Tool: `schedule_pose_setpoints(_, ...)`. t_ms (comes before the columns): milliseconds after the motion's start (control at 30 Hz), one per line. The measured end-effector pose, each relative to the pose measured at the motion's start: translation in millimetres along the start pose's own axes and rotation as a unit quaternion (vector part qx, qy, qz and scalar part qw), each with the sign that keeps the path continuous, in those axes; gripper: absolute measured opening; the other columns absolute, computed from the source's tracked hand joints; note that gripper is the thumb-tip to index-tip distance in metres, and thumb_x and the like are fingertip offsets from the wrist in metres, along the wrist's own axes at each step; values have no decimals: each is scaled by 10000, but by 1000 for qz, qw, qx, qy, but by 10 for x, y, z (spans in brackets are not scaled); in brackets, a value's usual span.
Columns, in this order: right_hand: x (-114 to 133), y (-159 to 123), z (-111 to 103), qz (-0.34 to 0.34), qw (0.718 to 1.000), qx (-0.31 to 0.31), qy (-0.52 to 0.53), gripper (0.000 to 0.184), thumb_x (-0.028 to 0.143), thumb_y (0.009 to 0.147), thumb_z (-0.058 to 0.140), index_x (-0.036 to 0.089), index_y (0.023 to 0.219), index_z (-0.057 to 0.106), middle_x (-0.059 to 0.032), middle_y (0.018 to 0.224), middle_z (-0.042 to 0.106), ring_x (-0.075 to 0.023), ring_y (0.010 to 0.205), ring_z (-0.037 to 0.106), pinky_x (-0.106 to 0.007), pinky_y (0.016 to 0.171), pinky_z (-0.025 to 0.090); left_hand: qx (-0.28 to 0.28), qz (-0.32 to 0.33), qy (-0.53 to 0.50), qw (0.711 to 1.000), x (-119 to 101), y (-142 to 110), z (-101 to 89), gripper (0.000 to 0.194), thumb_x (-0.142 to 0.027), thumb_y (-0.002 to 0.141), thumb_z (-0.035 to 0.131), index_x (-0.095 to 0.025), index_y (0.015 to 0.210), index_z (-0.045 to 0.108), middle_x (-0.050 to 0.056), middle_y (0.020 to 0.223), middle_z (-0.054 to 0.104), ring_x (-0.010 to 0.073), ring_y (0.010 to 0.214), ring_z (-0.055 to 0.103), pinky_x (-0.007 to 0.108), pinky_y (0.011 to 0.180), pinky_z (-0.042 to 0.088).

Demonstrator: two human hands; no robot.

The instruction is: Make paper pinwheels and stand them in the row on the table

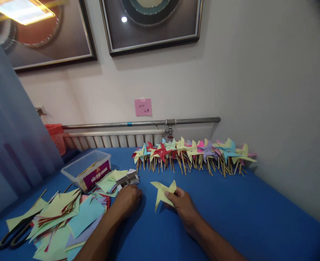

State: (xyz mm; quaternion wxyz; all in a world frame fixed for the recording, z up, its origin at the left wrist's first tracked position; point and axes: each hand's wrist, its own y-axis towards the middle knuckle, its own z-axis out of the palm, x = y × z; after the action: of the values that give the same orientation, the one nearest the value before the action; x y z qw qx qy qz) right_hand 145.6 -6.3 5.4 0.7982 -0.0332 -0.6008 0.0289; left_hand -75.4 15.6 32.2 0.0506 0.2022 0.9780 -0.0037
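A pale yellow paper pinwheel (162, 194) with four folded points is pinched between thumb and fingers of my right hand (183, 206), just above the blue table. No stick shows on it. My left hand (130, 198) is curled at the near side of a small open cardboard box (132, 177) with small shiny metal pieces. Its fingers are drawn in and their tips are hidden, so what they hold cannot be made out. Left of that hand lie sheets of light yellow paper (112, 177).
Finished pinwheels on sticks (192, 150) lie in a row along the wall. At left stand a clear plastic tub (81, 165) with sticks, a pile of coloured paper (64, 217) and black-handled scissors (16, 233). The blue tabletop (230, 214) meets the wall at right.
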Motion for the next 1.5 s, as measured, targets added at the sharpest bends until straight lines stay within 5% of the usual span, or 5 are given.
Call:
schedule_pose_setpoints(633, -30, 22, -12, -16, 1000, -10, -10, 288, 403, 646, 786, 162, 765, 682, -2, 648, 653, -140, 566, 548, -263, 567, 434, -40, 1, -110, 993, -142, -32, -43, 230, -102, 862, 460, -159, 818, 678, 91, 893, 697, 195, 853, 636, 279, 742, 396)
schedule_pose_setpoints(833, -18, 32, 4, -43, 999, -14, -18, 287, 409, 655, 776, 174, 796, 692, -3, 653, 673, -161, 592, 577, -265, 566, 429, -87, -14, -453, 887, -467, -71, 9, 151, -198, 827, 527, -195, 825, 679, -6, 746, 639, 143, 688, 561, 236, 632, 409)
schedule_pose_setpoints(1067, -25, 29, 31, -46, 998, -34, -7, 330, 414, 642, 809, 168, 843, 720, -33, 752, 723, -172, 619, 591, -272, 579, 438, -187, -29, -490, 851, -702, -46, 122, 157, -245, 775, 569, -188, 725, 707, 51, 865, 662, 180, 806, 595, 271, 719, 470)
schedule_pose_setpoints(1267, -13, -25, 74, -37, 999, -1, 21, 347, 418, 665, 805, 163, 883, 718, -39, 773, 731, -171, 623, 602, -278, 610, 462, -140, -80, -646, 746, -692, -12, 174, 155, -319, 683, 678, -168, 719, 683, 53, 848, 689, 155, 725, 579, 247, 649, 443)
schedule_pose_setpoints(1500, -60, -3, 91, -49, 999, 6, 2, 317, 411, 661, 796, 169, 854, 726, -19, 741, 713, -182, 660, 603, -274, 622, 459, -179, -57, -638, 747, -770, -13, 173, 138, -302, 672, 688, -164, 677, 679, 14, 750, 615, 142, 704, 555, 249, 677, 441)
